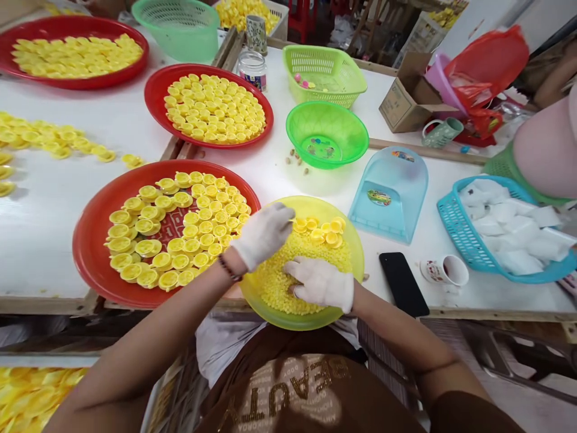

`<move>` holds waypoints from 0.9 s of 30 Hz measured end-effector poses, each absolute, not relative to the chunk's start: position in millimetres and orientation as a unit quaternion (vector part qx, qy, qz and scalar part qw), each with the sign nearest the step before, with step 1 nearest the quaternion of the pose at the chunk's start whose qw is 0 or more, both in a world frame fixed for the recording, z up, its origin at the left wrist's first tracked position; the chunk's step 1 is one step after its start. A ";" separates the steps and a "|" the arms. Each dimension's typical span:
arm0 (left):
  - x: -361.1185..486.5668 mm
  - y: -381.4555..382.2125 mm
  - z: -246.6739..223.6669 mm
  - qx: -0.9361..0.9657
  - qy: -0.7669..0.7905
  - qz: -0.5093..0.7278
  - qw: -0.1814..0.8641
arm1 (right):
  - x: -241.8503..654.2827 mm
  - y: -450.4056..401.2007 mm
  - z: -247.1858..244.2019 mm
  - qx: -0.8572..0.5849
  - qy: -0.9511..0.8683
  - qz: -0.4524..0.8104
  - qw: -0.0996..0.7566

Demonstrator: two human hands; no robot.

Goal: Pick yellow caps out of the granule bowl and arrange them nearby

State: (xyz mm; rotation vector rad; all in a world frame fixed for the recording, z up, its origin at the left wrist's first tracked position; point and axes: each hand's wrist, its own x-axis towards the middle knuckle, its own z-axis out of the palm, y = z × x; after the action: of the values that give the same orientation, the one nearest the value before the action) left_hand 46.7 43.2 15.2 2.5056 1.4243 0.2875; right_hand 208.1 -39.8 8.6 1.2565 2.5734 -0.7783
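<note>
Head view: two gloved hands over a bowl of yellow pellets

Both hands work inside the near yellow bowl (357,252), which stands at the table edge, right of the near red tray (88,252). The right hand (320,282) rests with fingers curled down among the yellow pellets (279,297); whether it has gathered any cannot be told. The left hand (265,233) hangs above the bowl's left side, fingers bent together beside the loose yellow cups (333,233) at the far rim. Its fingertips are partly hidden, so whether it pinches a cup cannot be told.

Done well, this handling probably calls for a light fingertip hold, since the cups look thin, and for shallow, slow strokes of the right hand so that pellets do not spill over the rim. The bowl seems to reach past the table edge, so downward pressure is best kept light. The yellow pieces (205,213) in the tray lie close below the left wrist; a raised forearm would spare them.
</note>
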 end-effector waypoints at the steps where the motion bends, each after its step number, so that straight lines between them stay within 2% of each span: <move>1: 64.6 47.7 9.8 0.866 0.478 0.066 0.128 | 209.5 -40.8 6.6 0.422 0.865 -0.260 0.078; 6: 93.7 66.0 -5.6 0.874 0.467 0.015 0.131 | 225.6 -43.7 4.8 0.449 0.850 -0.270 0.056; 14: 28.2 -0.6 20.1 0.901 0.417 0.039 0.112 | 251.4 -36.3 8.6 0.469 0.823 -0.315 -0.061; 22: 19.1 -24.8 -15.3 0.835 0.481 0.199 0.178 | 219.1 -15.3 18.8 0.416 0.839 -0.300 -0.181; 27: 19.2 -24.8 -14.3 0.824 0.502 0.196 0.173 | 209.2 -10.2 16.2 0.404 0.852 -0.281 -0.179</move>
State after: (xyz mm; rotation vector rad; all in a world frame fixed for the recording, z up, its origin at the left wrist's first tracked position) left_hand 19.2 -24.8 -14.3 2.3381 1.4251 0.5547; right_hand 209.2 -10.2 16.2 1.4371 3.0324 -0.9992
